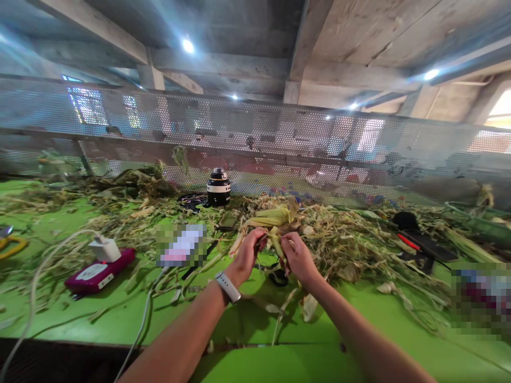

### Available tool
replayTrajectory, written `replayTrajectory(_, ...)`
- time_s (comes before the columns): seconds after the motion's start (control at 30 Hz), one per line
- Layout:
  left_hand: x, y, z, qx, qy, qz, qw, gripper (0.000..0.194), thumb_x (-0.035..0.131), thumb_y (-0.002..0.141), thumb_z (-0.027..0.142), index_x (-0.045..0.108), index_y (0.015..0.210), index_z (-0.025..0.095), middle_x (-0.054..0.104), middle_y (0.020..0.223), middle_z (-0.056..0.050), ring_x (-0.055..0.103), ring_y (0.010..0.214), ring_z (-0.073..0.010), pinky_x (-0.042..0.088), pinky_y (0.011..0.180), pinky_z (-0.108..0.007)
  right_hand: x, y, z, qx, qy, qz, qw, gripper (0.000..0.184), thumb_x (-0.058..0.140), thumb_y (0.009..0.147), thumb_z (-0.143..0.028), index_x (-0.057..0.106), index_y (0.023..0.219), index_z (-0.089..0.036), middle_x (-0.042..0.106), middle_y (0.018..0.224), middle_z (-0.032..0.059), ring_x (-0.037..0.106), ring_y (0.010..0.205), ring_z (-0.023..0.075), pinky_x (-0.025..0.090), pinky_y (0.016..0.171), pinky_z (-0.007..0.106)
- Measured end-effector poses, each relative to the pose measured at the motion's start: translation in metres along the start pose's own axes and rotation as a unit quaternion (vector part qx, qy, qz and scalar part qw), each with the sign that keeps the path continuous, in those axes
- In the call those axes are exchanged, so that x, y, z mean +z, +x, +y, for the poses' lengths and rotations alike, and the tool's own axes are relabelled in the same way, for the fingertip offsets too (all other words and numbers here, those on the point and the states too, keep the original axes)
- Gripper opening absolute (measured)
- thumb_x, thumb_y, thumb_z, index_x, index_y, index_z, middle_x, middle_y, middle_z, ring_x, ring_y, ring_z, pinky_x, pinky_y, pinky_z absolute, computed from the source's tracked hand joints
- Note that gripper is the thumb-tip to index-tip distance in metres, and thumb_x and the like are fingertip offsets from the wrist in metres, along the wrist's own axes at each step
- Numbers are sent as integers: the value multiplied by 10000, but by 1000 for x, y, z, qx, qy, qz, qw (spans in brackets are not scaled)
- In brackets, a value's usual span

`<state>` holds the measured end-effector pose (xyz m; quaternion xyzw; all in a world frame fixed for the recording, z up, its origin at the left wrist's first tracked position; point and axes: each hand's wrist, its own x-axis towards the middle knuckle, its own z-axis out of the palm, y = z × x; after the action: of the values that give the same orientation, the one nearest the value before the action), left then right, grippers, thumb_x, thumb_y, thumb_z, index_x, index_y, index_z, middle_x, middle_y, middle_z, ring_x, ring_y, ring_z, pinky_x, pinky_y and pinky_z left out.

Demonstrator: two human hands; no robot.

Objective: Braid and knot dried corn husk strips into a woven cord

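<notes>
Both hands are close together over the middle of the green table. Fingers of my left hand (251, 249) are closed on one side of a pale green-yellow strip of corn husk (275, 242). My right hand (297, 255) pinches the same strip from the other side. Just beyond them lies a bundle of yellowish husks (273, 215) on a heap of dried strips (339, 239). Below my hands, a black ring-shaped thing (278, 276), partly hidden, rests on the table. A light-coloured band (228, 287) is round my left wrist.
A black bottle (219, 189) stands at the back before a perforated metal screen (255, 127). On the left are a blurred phone (182, 246) with a cable, a magenta power strip (99, 271) with a white plug (104, 249), and yellow-handled scissors (11, 246). A black-and-red tool (423, 244) lies right.
</notes>
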<state>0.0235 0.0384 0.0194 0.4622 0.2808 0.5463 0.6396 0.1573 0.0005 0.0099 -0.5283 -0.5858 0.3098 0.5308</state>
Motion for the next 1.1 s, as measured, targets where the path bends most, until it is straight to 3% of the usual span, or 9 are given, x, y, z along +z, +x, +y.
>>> replayTrajectory(0.13, 1, -6, 6, 56, 106, -55, 991, 277, 666, 706, 408, 547, 626, 172, 475, 585, 53, 403, 584, -95, 322, 578, -230, -1, -2, -5, 9, 4, -10, 1000, 194, 435, 856, -419, 405, 830, -229, 452, 457, -103, 386, 279, 78, 280, 281, 187)
replayTrajectory(0.23, -1, -5, 5, 61, 148, -76, 984, 293, 669, 710, 436, 566, 654, 167, 480, 616, 44, 401, 602, -95, 316, 568, -223, -2, -4, -12, 52, 32, -20, 998, 215, 442, 859, -454, 404, 849, -242, 412, 390, -127, 287, 209, 71, 200, 232, 184)
replayTrajectory(0.37, -5, 0, 2, 64, 176, -88, 978, 306, 651, 719, 466, 596, 702, 166, 505, 645, 28, 421, 625, -104, 335, 566, -216, -4, -2, -15, 63, 48, -2, 997, 262, 507, 826, -480, 418, 859, -235, 391, 372, -133, 281, 209, 62, 205, 224, 175)
replayTrajectory(0.5, -10, 7, 5, 92, 160, -31, 982, 315, 659, 691, 479, 587, 715, 174, 534, 660, 25, 463, 632, -111, 380, 590, -220, -4, 3, -12, 72, 60, 11, 996, 440, 582, 773, -477, 380, 1053, -203, 506, 465, -109, 332, 233, 55, 235, 242, 164)
replayTrajectory(0.7, -17, 15, 7, 59, 162, 58, 983, 341, 649, 661, 507, 572, 711, 179, 574, 625, 7, 525, 603, -144, 404, 554, -244, -7, 3, -13, 51, 30, 46, 997, 795, 656, 718, -430, 254, 1350, -165, 507, 539, -100, 353, 280, 52, 279, 266, 171)
replayTrajectory(0.9, -26, 21, 7, 210, 271, 171, 924, 264, 704, 631, 435, 609, 638, 189, 592, 732, -25, 543, 750, -176, 420, 709, -267, -10, 1, -11, 48, -5, 6, 999, 922, 689, 704, -381, 179, 1448, -190, 530, 504, -87, 344, 274, 70, 295, 249, 190)
replayTrajectory(1.0, -26, 20, 9, 183, 266, 141, 936, 274, 660, 685, 454, 601, 654, 189, 583, 675, -9, 526, 675, -153, 409, 646, -246, -10, 2, -13, 97, 53, -3, 994, 946, 687, 695, -365, 150, 1445, -153, 582, 519, -62, 347, 276, 69, 274, 251, 176)
replayTrajectory(1.1, -25, 20, 11, 137, 251, 118, 951, 325, 651, 689, 481, 554, 606, 182, 533, 558, 24, 455, 547, -113, 361, 541, -221, -12, 2, -19, 167, 142, -14, 975, 793, 637, 712, -314, 266, 1392, -142, 609, 547, -42, 319, 288, 43, 218, 272, 144)
